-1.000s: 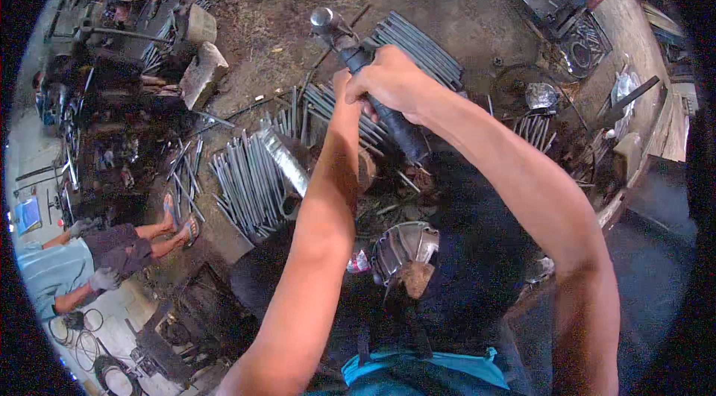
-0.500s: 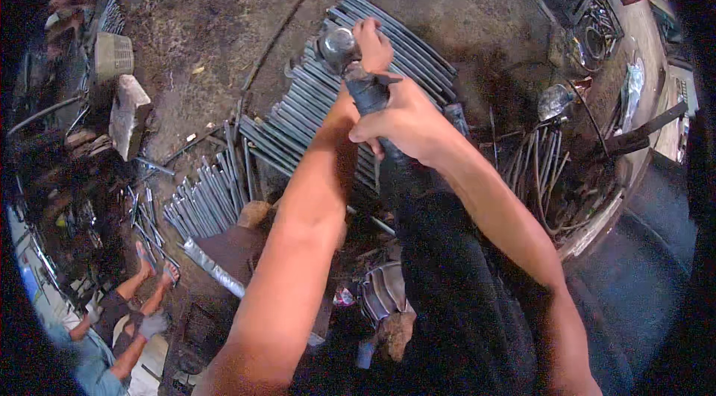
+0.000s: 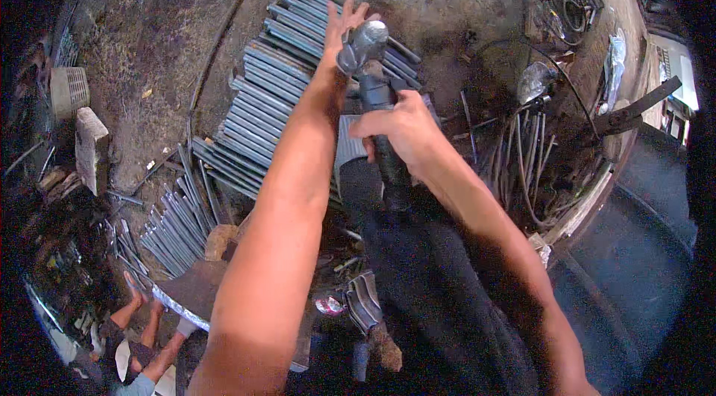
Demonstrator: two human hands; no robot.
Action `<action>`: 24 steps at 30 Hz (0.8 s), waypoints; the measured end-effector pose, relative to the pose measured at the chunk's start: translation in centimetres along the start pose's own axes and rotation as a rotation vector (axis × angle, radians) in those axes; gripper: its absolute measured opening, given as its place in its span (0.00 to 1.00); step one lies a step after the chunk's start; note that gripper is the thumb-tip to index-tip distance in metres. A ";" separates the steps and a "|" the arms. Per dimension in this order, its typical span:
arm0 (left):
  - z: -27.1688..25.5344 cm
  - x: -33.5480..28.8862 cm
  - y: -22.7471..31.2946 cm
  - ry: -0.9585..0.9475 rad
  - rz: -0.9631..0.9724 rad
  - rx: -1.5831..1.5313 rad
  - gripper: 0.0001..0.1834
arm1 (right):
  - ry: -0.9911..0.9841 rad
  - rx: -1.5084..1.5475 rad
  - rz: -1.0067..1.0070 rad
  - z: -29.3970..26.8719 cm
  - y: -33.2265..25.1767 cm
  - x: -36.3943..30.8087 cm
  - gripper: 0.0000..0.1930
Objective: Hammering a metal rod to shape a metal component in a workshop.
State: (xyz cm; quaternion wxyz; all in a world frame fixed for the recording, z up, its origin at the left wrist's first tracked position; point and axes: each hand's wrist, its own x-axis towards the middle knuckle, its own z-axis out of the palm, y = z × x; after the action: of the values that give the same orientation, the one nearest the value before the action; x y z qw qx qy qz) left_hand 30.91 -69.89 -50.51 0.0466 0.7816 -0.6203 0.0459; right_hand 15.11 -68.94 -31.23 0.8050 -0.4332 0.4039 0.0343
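Observation:
My right hand (image 3: 403, 127) is wrapped round the black body of an angle grinder (image 3: 379, 94). The tool's silvery metal head (image 3: 365, 45) points away from me, above a row of grey metal rods (image 3: 257, 105) on the ground. Beyond the head, my left hand (image 3: 344, 23) reaches over the far rods with its fingers spread, holding nothing. Whether its palm touches the rods is hidden. My left forearm covers part of the row.
More short rods (image 3: 175, 228) lie at the left, near a pale block (image 3: 91, 150) and a plastic basket (image 3: 69, 90). Another person's legs (image 3: 134, 314) show at the lower left. Thin rods and cable (image 3: 529, 165) lie at the right, beside a curved wooden edge (image 3: 585, 209).
My left hand has moved out from beside the grinder's head and spread its fingers. My right hand keeps hold of the grinder. The view has shifted, so the rods appear farther left.

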 end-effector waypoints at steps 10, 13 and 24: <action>-1.7 2.7 -0.8 -0.316 0.092 -0.076 0.28 | 0.020 0.026 -0.082 -0.5 0.0 -0.1 0.07; -0.4 0.2 -2.9 -0.180 0.132 -0.215 0.27 | -0.032 0.030 -0.051 0.1 -0.4 0.0 0.05; -9.4 -1.0 -0.8 -0.220 0.141 -0.864 0.25 | 0.126 0.151 -0.182 1.7 -1.8 -2.2 0.06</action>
State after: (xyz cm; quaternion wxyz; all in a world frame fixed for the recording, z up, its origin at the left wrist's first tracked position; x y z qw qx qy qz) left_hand 31.34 -67.49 -41.33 0.2991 0.6465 -0.6356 -0.2977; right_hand 15.44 -68.16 -28.04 0.8082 -0.4074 0.4141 -0.0967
